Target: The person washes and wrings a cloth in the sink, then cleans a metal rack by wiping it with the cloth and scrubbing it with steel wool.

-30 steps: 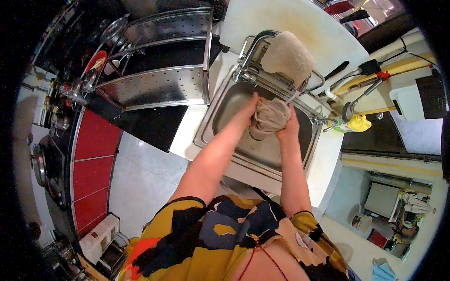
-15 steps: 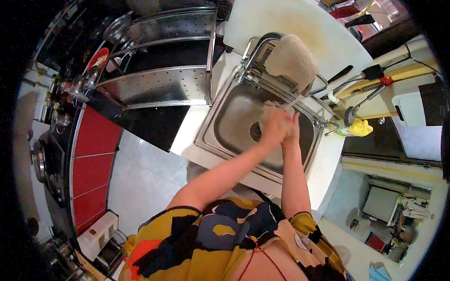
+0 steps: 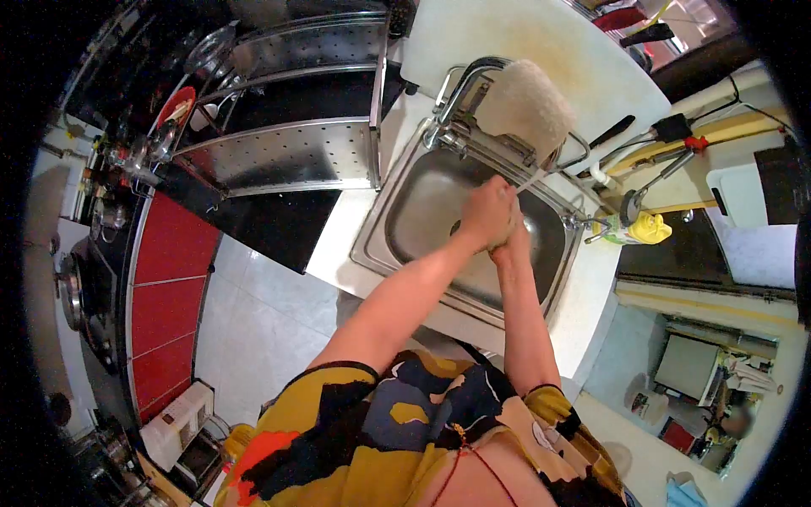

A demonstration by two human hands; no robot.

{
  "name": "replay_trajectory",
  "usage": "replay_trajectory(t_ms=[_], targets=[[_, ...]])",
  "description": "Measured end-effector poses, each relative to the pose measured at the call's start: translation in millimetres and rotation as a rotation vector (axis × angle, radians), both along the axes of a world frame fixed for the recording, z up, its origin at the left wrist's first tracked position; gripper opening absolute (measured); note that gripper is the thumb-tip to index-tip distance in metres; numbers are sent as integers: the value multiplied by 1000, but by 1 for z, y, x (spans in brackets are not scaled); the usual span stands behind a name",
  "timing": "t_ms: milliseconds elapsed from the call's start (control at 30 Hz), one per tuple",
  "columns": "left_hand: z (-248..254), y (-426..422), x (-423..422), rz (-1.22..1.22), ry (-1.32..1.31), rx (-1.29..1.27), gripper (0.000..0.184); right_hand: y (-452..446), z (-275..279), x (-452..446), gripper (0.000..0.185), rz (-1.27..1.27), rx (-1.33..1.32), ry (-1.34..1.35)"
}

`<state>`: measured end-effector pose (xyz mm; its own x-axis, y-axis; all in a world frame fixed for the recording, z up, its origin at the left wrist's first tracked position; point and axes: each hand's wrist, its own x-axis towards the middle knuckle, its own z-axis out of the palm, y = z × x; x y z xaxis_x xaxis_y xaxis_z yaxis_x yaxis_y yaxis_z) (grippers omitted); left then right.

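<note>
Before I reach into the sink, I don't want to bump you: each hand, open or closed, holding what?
Left hand: closed, against the right; any contents hidden.
Right hand: partly covered by the left; its grip cannot be told.

The left arm (image 3: 393,308) and right arm (image 3: 525,317) reach over the counter's near edge (image 3: 325,280), wrists close together. The left hand (image 3: 490,213), fingers curled, presses against the partly hidden right hand (image 3: 512,242).

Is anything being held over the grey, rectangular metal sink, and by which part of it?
It cannot be told: the left grip and right grip are pressed together, hiding whatever may lie between.
</note>
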<state>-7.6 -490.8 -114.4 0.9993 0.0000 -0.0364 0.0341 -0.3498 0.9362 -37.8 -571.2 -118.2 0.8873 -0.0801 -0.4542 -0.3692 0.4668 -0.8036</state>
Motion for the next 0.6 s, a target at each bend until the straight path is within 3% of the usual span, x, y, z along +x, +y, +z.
replay_trajectory(t_ms=[67, 100, 200, 233, 300, 367, 433, 467, 533, 567, 600], targets=[[-28, 2, 18, 43, 91, -141, 31, 0, 0, 1, 32, -104, 255, 52], [-28, 4, 22, 40, 96, -141, 31, 0, 9, 2, 32, -109, 255, 57], [-48, 15, 33, -35, 401, -1086, 42, -12, 25, 9, 35, 7, 147, 57], [-31, 24, 28, -31, 408, -1086, 42, -16, 27, 13, 35, 7, 147, 64], [25, 43, 18, -127, 803, -1293, 38, -21, 35, 18, 45, 79, 164, 41], [7, 37, 21, -112, 661, -1233, 34, -25, 29, 15, 51, 131, 95, 0], [9, 32, 18, -104, 240, -547, 37, -23, 41, 9, 51, 99, 74, 349], [9, 23, 9, -98, 238, -546, 37, -24, 35, 7, 51, 106, 74, 348], [19, 5, -29, -119, -330, -170, 39, -32, 13, 7, 52, 76, 478, 179], [28, 3, -47, -116, -334, -168, 39, -36, 6, 8, 52, 81, 479, 176], [42, 1, -64, -83, -500, 113, 39, -40, -1, 8, 53, 120, 536, 50]])
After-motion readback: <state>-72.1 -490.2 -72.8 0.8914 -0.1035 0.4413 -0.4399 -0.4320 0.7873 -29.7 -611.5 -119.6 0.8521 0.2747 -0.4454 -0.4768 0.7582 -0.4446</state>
